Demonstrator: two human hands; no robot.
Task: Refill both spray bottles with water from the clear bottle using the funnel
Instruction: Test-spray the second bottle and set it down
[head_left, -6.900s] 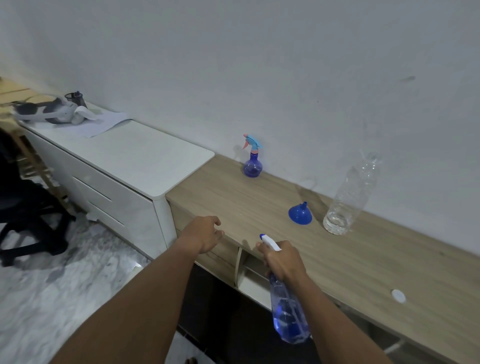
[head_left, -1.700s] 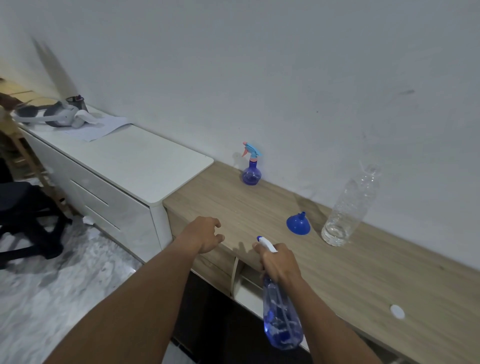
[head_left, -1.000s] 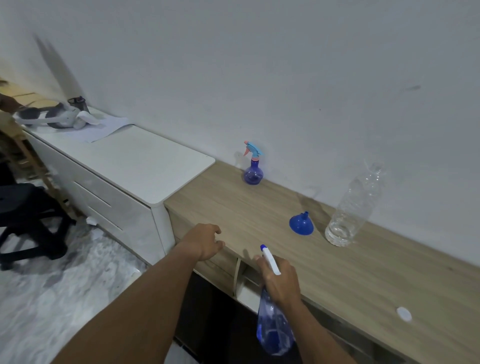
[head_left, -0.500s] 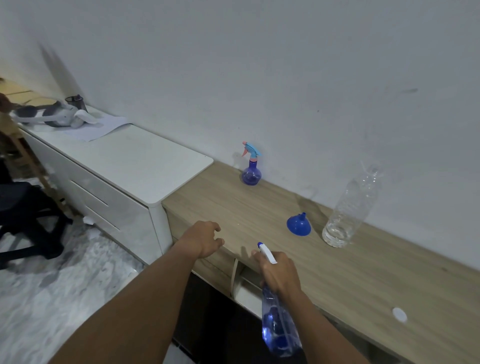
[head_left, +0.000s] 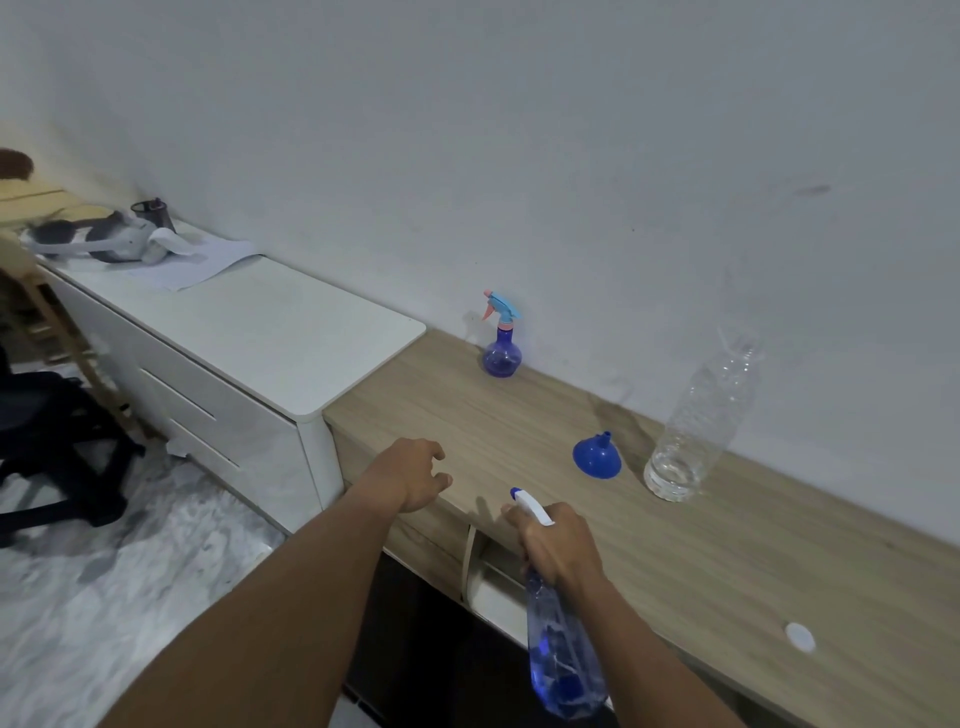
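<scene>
Right hand (head_left: 558, 545): fingers wrapped round the neck of the large spray bottle (head_left: 563, 660), just below its white trigger head (head_left: 530, 506). The bottle is held tilted off the front edge of the wooden counter (head_left: 519, 426), nozzle aimed over the counter, blue-tinted body hanging below the forearm. Some liquid is seen inside.

Left hand (head_left: 410, 473): fingers loosely curled, nothing held, at the counter's front edge; contact with the wood cannot be told.

On the counter:
- small spray bottle (head_left: 501, 348), upright, against the wall, well apart from both hands
- blue funnel (head_left: 597, 457), mouth down, spout up
- clear bottle (head_left: 696, 421), upright just beside the funnel, uncapped, a little water at the bottom
- white cap (head_left: 800, 636), lying alone near the front edge

To the left, a white drawer cabinet (head_left: 270, 332) is butted against the counter; a headset (head_left: 98, 239) and a paper sheet (head_left: 197, 262) are lying on its far end.
</scene>
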